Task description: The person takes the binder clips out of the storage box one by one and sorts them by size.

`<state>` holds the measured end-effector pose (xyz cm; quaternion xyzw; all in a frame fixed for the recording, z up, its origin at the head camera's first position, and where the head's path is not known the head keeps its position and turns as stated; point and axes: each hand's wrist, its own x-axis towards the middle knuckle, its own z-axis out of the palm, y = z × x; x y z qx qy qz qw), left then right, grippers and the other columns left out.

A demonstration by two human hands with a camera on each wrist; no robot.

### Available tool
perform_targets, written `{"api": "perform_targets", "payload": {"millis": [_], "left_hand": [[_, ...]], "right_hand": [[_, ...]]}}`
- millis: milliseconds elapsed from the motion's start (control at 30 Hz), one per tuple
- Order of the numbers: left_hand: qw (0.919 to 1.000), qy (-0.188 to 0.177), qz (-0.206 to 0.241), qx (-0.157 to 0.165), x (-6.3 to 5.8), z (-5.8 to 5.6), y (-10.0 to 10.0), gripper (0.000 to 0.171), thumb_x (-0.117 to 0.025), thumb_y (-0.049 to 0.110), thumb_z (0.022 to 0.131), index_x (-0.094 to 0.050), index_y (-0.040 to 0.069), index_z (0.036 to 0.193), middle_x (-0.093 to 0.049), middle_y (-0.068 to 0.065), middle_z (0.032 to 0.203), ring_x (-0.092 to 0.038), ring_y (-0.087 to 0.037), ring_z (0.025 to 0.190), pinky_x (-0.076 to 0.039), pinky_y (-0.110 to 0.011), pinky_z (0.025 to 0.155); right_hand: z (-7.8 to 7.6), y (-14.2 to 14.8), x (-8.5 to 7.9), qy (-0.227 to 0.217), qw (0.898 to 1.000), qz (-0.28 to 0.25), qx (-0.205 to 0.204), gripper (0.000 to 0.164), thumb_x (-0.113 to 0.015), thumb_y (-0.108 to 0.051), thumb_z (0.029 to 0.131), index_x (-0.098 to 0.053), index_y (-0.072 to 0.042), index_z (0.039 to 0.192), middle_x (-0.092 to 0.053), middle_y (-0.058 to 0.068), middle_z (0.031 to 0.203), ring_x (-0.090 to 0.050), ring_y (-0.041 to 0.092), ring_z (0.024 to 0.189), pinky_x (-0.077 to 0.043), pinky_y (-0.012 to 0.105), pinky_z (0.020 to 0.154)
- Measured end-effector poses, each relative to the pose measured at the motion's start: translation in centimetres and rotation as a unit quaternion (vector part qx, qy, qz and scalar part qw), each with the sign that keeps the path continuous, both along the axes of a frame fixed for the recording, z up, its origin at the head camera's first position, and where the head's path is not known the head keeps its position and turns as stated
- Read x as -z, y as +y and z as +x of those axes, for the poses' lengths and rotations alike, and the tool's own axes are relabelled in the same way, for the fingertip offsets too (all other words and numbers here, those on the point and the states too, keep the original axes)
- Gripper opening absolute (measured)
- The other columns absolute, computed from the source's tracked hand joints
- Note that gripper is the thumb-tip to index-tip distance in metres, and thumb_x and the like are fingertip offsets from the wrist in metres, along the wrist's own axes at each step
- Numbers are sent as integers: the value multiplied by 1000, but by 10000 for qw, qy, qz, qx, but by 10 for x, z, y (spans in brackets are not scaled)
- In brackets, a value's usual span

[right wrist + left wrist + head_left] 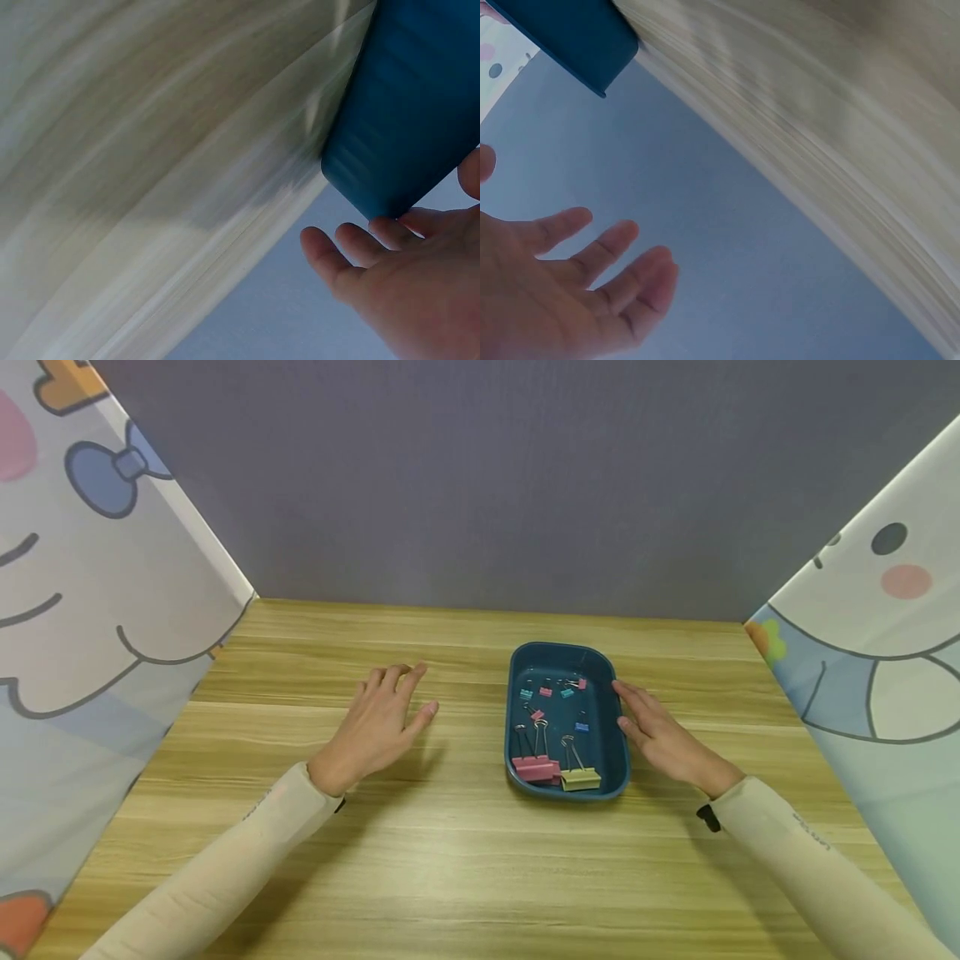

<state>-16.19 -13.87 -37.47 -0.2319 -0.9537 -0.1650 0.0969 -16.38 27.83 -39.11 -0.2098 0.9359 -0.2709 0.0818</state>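
A dark blue tray (567, 656) with rounded corners lies on the table, right of centre. Inside, at its near end, are large pink binder clips (536, 768) and a yellow binder clip (581, 779). Several small pink, teal and blue binder clips (582, 727) are scattered over its floor. My right hand (663, 739) is at the tray's right side, fingertips right at the rim and wall, fingers fairly straight. My left hand (377, 724) hovers over the table left of the tray, apart from it, holding nothing; its fingers (604, 251) are spread and relaxed.
The wood-grain table (450, 877) ends at a grey back wall (480, 485). Cartoon-printed panels stand at the left (97, 610) and right (892, 610). Both forearms wear pale sleeves (225, 852).
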Motion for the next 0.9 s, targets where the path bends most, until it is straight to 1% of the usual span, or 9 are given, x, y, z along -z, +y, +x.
{"api": "perform_targets", "payload": {"millis": [133, 233, 500, 767, 900], "left_hand": [[9996, 136, 17, 240, 1, -1, 3, 59, -45, 43, 98, -38, 3, 141, -46, -19, 127, -41, -37, 111, -36, -53, 85], [9991, 235, 10, 346, 1, -2, 7, 59, -46, 43, 97, -39, 2, 140, -47, -18, 124, -42, -36, 109, -37, -52, 85], [9983, 356, -5, 462, 1, -2, 18, 55, -48, 39, 97, -43, 2, 137, -49, -17, 120, -43, -35, 109, -36, -52, 89], [9983, 306, 72, 498, 1, -6, 29, 52, -49, 35, 96, -44, 2, 136, -49, -15, 120, -43, -32, 105, -38, -47, 85], [9977, 273, 191, 587, 0, -7, 36, 48, -52, 32, 95, -49, 2, 131, -50, -14, 117, -42, -30, 104, -38, -45, 85]], "right_hand": [[-1, 0, 1, -22, 10000, -45, 9, 56, -33, -24, 104, -8, -10, 152, -8, 19, 154, -5, 40, 139, -13, 64, 103], [-1, -1, 2, -39, 10000, -74, 11, 56, -33, -23, 104, -7, -10, 152, -7, 18, 155, -6, 39, 140, -15, 64, 103], [-1, -2, 2, -51, 9999, -93, 10, 56, -34, -22, 104, -7, -9, 152, -6, 19, 154, -7, 40, 139, -15, 64, 103], [-1, -2, 1, 40, 9999, -99, 16, 56, -34, -21, 104, -8, -8, 152, -8, 19, 154, -9, 40, 139, -15, 64, 103], [-1, -2, 1, 90, 9999, -80, 15, 56, -34, -22, 104, -9, -7, 152, -9, 20, 154, -10, 40, 139, -15, 64, 103]]}}
